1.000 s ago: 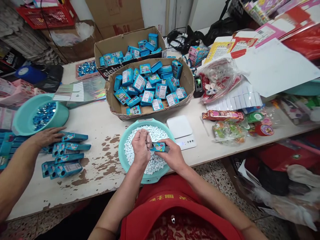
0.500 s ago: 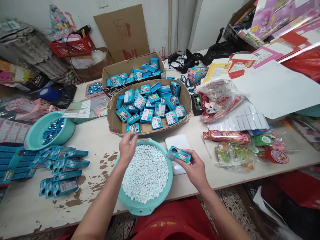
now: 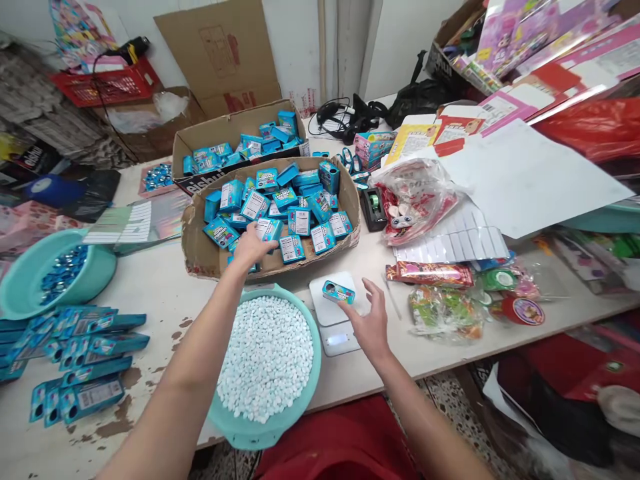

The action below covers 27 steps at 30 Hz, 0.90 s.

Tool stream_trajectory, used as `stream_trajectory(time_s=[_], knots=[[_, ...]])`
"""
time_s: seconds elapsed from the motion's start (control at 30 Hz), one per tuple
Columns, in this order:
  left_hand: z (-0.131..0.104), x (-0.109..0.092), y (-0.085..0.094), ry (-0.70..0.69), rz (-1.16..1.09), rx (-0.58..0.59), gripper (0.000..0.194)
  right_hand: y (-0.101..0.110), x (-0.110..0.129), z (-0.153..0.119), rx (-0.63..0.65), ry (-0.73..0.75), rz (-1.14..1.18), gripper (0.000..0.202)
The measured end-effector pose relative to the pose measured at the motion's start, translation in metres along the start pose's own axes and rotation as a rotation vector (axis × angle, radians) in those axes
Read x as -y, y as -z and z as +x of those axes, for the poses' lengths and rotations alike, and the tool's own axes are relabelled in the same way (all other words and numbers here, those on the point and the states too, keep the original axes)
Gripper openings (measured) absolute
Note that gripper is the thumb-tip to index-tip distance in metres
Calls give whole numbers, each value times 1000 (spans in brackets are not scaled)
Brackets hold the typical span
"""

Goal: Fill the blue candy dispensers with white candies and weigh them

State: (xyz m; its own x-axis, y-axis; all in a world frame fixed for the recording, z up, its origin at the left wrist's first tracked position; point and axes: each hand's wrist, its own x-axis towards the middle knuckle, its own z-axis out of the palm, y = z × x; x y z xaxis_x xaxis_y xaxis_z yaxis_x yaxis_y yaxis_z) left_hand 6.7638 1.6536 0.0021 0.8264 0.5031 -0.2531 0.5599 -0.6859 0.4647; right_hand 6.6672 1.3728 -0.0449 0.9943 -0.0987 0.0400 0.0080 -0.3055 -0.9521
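My left hand (image 3: pixel 251 248) reaches into the front cardboard box (image 3: pixel 200 263), its fingers closed on a small blue box (image 3: pixel 269 229) among many similar ones. On the white scale (image 3: pixel 325 308) lies another blue box (image 3: pixel 339 292) with a round hole at one end. Just right of it, my right hand (image 3: pixel 369 319) is open, thumb and fingers apart, the thumb close to the box's edge. A turquoise basin (image 3: pixel 316 363) full of small pale candies stands in front of me, left of the scale.
Flat blue cartons (image 3: pixel 95 393) and a turquoise bowl (image 3: pixel 103 267) of shiny blue pieces are at the left. Behind stands a second cardboard box (image 3: pixel 180 150). Plastic bags (image 3: pixel 415 193), a white sheet (image 3: pixel 530 173) and packaged sweets (image 3: pixel 440 313) cover the right side.
My left hand has moved from above the basin's rim into the front cardboard box. The blue box from my right hand now rests on the scale, and that hand has opened. The view has shifted right.
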Motion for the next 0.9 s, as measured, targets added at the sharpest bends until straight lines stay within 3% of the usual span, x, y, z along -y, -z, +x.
stream_trajectory(time_s=[0.03, 0.13, 0.2, 0.27, 0.33, 0.43, 0.53, 0.6, 0.73, 0.8, 0.9], knots=[[-26, 4, 6, -87, -120, -4, 81, 1, 11, -6, 25, -12, 67, 57], [-116, 15, 5, -378, -538, 168, 90, -10, 45, -28, 251, -67, 367, 68], [-166, 28, -8, -449, -629, 220, 88, -21, 61, -41, 381, -111, 483, 77], [-195, 49, -22, -470, -629, 256, 81, -28, 68, -51, 443, -153, 494, 70], [-198, 79, -32, -413, -531, 147, 61, -25, 68, -60, 478, -179, 474, 58], [-177, 130, -42, -285, -235, -106, 39, -5, 58, -72, 515, -229, 441, 55], [-159, 159, -54, -208, -15, -142, 41, 29, 43, -84, 388, -310, 388, 54], [-155, 159, -64, -153, 29, -127, 40, 54, 33, -90, 195, -365, 383, 53], [-160, 135, -80, -44, -45, -31, 34, 94, 22, -95, -147, -438, 388, 49], [-163, 126, -84, 40, -176, -14, 31, 99, 23, -97, -186, -436, 322, 46], [-166, 120, -87, 245, -610, -24, 30, 84, 34, -104, -78, -398, 191, 44]])
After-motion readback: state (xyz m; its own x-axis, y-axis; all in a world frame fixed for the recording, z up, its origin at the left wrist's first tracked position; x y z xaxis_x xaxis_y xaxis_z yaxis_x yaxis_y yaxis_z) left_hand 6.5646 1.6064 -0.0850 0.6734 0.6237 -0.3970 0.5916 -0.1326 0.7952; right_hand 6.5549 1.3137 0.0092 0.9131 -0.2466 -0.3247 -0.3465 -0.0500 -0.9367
